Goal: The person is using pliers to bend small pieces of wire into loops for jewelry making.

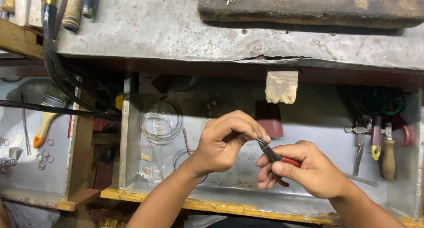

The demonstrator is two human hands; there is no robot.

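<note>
While the left hand [223, 142] is pinching its fingers [254, 131] together on something too small to make out, the right hand [304, 168] is gripping the red handles of a pair of pliers [274, 156] and is presenting the dark tips to that pinch point. The pliers' tips are sitting close together just under the left fingertips; whether they are already biting on the piece cannot be told. Judging from this, the work is in mid-course: the piece is being held and the tool is at it, but no finished result is showing.

Both hands are hovering above a metal tray [309, 122], clear of its floor. A glass dish [161, 120] and a thin rod [186, 140] are lying to the left of the left hand, near but apart. Hand tools [380, 148] are lying well apart along the tray's right wall. A wooden peg [281, 86] is projecting from the surface [176, 29] directly above the hands, limiting upward room. The yellow front edge [212, 206] is running beneath the forearms. Open room is remaining between the hands and the right-hand tools.
</note>
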